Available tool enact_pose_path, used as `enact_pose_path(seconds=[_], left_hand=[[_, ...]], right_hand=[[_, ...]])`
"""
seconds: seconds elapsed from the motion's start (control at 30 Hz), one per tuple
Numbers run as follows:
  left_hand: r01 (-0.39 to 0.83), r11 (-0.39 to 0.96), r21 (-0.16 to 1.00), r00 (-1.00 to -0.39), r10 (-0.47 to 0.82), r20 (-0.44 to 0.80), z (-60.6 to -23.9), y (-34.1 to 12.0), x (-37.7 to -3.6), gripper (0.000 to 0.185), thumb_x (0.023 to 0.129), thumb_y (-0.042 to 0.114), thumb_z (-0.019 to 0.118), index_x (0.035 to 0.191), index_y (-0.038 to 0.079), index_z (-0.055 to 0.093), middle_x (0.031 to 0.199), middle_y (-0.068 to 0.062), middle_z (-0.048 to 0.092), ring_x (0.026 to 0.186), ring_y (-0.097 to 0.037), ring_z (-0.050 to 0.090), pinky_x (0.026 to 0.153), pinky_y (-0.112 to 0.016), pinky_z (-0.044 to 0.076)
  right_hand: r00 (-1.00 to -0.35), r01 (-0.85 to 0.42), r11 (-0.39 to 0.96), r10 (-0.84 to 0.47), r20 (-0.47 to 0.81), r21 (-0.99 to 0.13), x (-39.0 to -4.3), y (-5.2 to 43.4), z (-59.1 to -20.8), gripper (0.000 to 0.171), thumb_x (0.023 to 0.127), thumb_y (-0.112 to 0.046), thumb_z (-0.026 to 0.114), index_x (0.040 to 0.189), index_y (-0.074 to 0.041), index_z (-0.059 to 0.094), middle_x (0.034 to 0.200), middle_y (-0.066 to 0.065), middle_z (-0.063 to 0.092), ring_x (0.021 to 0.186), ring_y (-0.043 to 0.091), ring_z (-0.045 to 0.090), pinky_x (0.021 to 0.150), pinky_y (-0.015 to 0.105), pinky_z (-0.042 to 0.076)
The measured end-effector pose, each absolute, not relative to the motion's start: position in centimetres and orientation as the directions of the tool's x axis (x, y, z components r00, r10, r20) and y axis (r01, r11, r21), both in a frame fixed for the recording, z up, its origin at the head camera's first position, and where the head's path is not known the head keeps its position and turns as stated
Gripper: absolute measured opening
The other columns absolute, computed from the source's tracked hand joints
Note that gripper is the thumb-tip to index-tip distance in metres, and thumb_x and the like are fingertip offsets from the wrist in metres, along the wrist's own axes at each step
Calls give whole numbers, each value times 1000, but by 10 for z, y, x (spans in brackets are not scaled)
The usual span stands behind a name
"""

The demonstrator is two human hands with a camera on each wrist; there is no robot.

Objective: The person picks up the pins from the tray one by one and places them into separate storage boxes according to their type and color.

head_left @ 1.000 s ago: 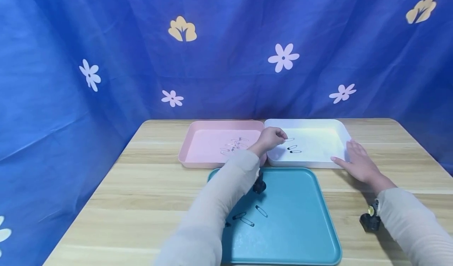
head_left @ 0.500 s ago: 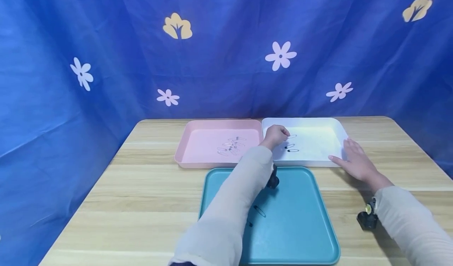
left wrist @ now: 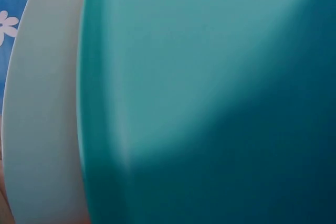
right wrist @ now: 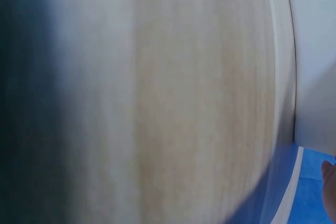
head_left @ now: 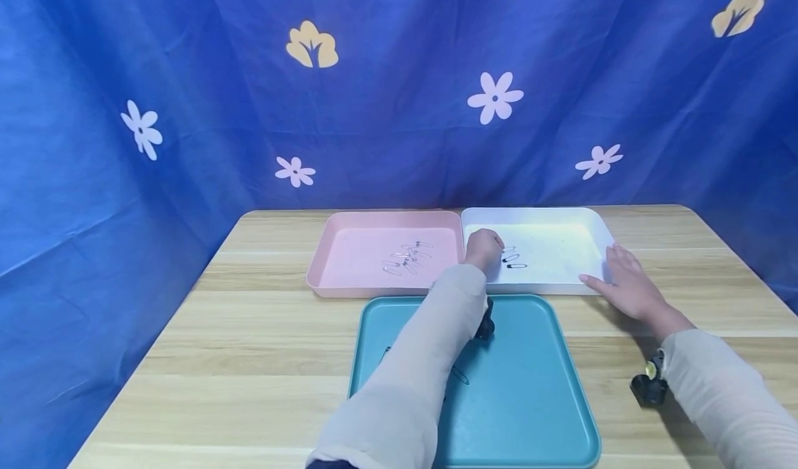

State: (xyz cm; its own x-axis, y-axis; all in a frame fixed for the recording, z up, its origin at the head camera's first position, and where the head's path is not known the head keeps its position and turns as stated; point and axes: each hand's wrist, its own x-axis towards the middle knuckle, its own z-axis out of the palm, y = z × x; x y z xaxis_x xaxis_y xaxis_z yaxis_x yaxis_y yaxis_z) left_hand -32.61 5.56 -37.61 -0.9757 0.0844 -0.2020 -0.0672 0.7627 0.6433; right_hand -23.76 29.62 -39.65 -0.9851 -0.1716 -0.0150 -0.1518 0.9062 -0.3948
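My left hand (head_left: 485,249) reaches into the left part of the white tray (head_left: 576,290), fingers curled, pinching a light-coloured safety pin (head_left: 508,249) at the fingertips. Close by on the tray floor lie a safety pin with a dark head (head_left: 511,258) and a black-headed safety pin (head_left: 517,266). With fingers extended, my right hand (head_left: 628,285) rests against the white tray's right side. Only a bit of the right hand (right wrist: 329,190) shows in the right wrist view, by the white tray wall (right wrist: 320,51). The left wrist view mostly shows tray surfaces.
To the left stands a pink tray (head_left: 374,291) with several silver safety pins (head_left: 408,255). In front, a teal tray (head_left: 524,386) bears safety pins (head_left: 460,375), partly hidden by my left sleeve (head_left: 418,365). A blue curtain (head_left: 386,129) hangs behind the wooden table (head_left: 249,337).
My left hand moved right, farther into the white tray, then came down a little nearer the dark-headed pins, still holding the light pin. My right hand stays at the tray's right side.
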Motion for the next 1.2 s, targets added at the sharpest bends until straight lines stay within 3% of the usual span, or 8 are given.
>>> enact_pose_path(seconds=[0.13, 0.3, 0.4, 0.47, 0.57, 0.77, 0.87, 1.2], left_hand=[[0, 790, 613, -989, 89, -115, -416, 62, -353, 15, 76, 4, 56, 71, 14, 66, 77, 4, 60, 78, -11, 53, 72, -21, 41], [73, 852, 519, -989, 127, -70, -512, 80, -434, 12, 73, 13, 62, 70, 24, 67, 73, 12, 60, 74, -8, 53, 71, -22, 42], [121, 877, 465, -991, 130, 11, -546, 87, -462, 12, 70, 16, 63, 64, 27, 64, 65, 14, 56, 68, -9, 51, 66, -22, 42], [129, 870, 475, -991, 136, 19, -550, 87, -468, 12, 70, 17, 64, 64, 27, 62, 64, 15, 54, 66, -8, 50, 65, -21, 41], [149, 836, 528, -986, 164, 20, -523, 78, -448, 9, 71, 17, 64, 69, 25, 62, 67, 13, 55, 66, -8, 50, 63, -21, 42], [183, 774, 606, -964, 263, -45, -394, 45, -347, 5, 79, 17, 61, 82, 14, 65, 79, 5, 60, 76, -9, 54, 72, -18, 41], [197, 771, 605, -959, 279, -44, -356, 33, -311, 9, 82, 14, 58, 86, 9, 64, 83, 1, 61, 80, -12, 54, 74, -18, 40], [225, 726, 650, -946, 321, -32, -332, 4, -284, 11, 82, 15, 59, 89, 8, 62, 86, 1, 59, 81, -10, 53, 70, -20, 43]], right_hand=[[-985, -150, 906, -173, -22, -395, -237, 294, -396, 89, 86, -53, 35, 130, 14, -2, 135, 33, -5, 124, 42, -6, 97, 55, 0], [-985, -143, 907, -168, -29, -397, -236, 292, -395, 89, 85, -54, 35, 130, 14, -2, 135, 32, -5, 124, 41, -6, 97, 54, 0], [-985, -142, 906, -168, -31, -398, -236, 292, -395, 89, 85, -54, 35, 130, 14, -2, 135, 32, -5, 124, 41, -7, 97, 55, 1], [-985, -143, 906, -171, -35, -399, -236, 292, -395, 90, 85, -54, 35, 130, 14, -2, 135, 33, -5, 124, 41, -7, 96, 55, 0], [-984, -149, 904, -175, -30, -402, -236, 293, -396, 89, 86, -53, 35, 130, 15, -2, 135, 33, -6, 124, 42, -7, 96, 55, 0], [-984, -155, 905, -177, -19, -395, -237, 294, -396, 89, 86, -53, 34, 129, 17, -1, 134, 34, -5, 124, 43, -6, 97, 54, -2], [-983, -158, 907, -181, -23, -390, -237, 294, -397, 89, 86, -53, 34, 128, 17, -1, 133, 35, -4, 123, 43, -6, 98, 53, -2], [-984, -156, 907, -178, -21, -390, -238, 296, -396, 89, 86, -53, 34, 128, 17, -3, 133, 35, -5, 123, 43, -7, 97, 54, -1]])
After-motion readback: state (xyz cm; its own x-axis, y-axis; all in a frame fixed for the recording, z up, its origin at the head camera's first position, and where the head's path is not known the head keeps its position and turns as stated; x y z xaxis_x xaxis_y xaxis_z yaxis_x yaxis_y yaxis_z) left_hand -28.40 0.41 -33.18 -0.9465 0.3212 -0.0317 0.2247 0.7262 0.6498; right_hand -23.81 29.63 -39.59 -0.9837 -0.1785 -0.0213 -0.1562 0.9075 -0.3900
